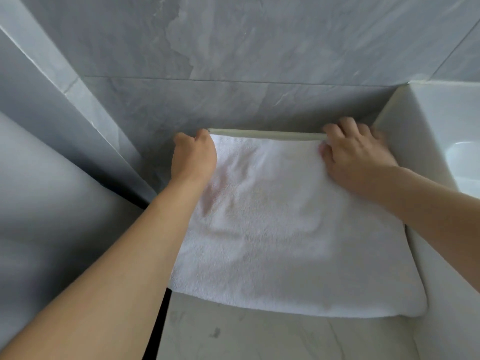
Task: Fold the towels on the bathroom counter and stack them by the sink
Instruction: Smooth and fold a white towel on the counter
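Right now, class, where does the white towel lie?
In the head view, the white towel lies on the counter against the back wall, sink on its right, both hands at its far corners.

A wall (259, 48) of large grey marbled tiles is seen beyond the fingertips, crossed by thin grout lines. A pale sealant strip (267, 134) is laid along its foot, level with the fingertips. To the left, a slanted grey tiled edge (85, 105) is shown. Nearer than the fingers, a white veined surface (259, 339) is lit softly and evenly.
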A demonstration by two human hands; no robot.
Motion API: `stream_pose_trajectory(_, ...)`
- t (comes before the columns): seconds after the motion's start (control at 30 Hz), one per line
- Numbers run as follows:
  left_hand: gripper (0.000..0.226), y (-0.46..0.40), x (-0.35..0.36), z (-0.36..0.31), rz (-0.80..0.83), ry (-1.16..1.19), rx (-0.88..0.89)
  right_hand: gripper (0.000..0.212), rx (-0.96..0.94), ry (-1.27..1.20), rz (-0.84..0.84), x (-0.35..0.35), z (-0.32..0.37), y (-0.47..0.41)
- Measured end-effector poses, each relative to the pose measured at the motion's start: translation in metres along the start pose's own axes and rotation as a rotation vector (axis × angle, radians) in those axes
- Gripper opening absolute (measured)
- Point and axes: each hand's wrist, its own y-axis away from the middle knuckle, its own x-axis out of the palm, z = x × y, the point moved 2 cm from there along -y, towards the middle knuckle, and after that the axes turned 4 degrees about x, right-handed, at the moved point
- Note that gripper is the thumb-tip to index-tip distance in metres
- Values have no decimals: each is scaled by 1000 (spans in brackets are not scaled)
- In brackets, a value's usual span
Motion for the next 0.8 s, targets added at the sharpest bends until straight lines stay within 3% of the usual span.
stream_pose_trajectory(0.07,33,-4,2,-3,86,-87,11,48,-79,-97,-16,3,17,7)
stream_pose_trajectory(0.13,31,-5,4,-5,113,-179,52,55,-135,-122,70,13,31,16)
stream_pose_trajectory(0.23,44,-4,10,-8,96,-295,127,61,-108,-165,189,31,29,23)
stream_pose_trajectory(0.37,46,-7,22,-7,108,-369,153,62,-97,-192,161,42,25,24)
stream_pose_trajectory(0.6,37,0,25,2,-82,-492,253,66,-77,-173,140,46,23,26)
stream_pose_trajectory(0.67,29,6,23,-4,-201,-576,380,64,-16,-154,132,46,22,28)
stream_pose_trajectory(0.73,30,19,25,-15,-310,-599,613,61,29,-154,141,46,21,29)
stream_pose_trajectory(0.77,34,28,31,-20,-268,-575,742,59,36,-159,149,46,22,29)
stream_pose_trajectory(0.8,38,37,40,-21,-121,-569,841,58,36,-166,156,45,22,29)
